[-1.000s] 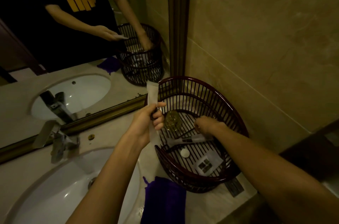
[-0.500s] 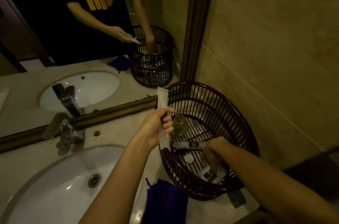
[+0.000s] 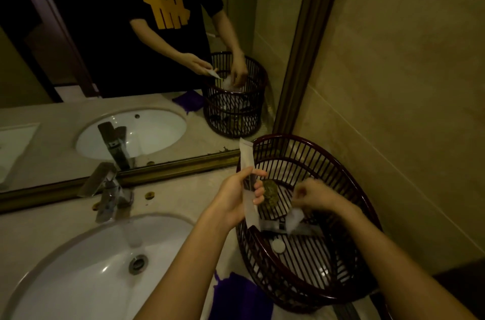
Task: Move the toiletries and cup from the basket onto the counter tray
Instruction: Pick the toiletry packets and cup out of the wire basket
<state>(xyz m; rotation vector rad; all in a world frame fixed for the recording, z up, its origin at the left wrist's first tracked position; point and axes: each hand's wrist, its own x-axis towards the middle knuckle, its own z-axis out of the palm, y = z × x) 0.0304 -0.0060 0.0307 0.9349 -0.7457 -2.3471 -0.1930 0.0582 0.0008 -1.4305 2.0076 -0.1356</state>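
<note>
A dark red slatted basket (image 3: 349, 183) stands on the counter in the corner. My left hand (image 3: 236, 196) grips a long white packet (image 3: 248, 162) upright at the basket's left rim. My right hand (image 3: 312, 195) is inside the basket, pinching a small white sachet (image 3: 294, 218) lifted off the bottom. Behind my left fingers sits a greenish glass cup (image 3: 270, 192). A flat wrapped item (image 3: 273, 226) and a small white round cap (image 3: 278, 245) lie on the basket floor.
A white sink (image 3: 78, 275) with a chrome tap (image 3: 107, 188) fills the counter's left. A purple cloth (image 3: 241, 298) lies in front of the basket. The mirror (image 3: 157, 57) runs along the back and a tiled wall (image 3: 393, 83) closes the right side.
My right hand has risen from the basket's front, where it reached the sachet, and now holds that sachet up near the middle. The left hand keeps the long packet.
</note>
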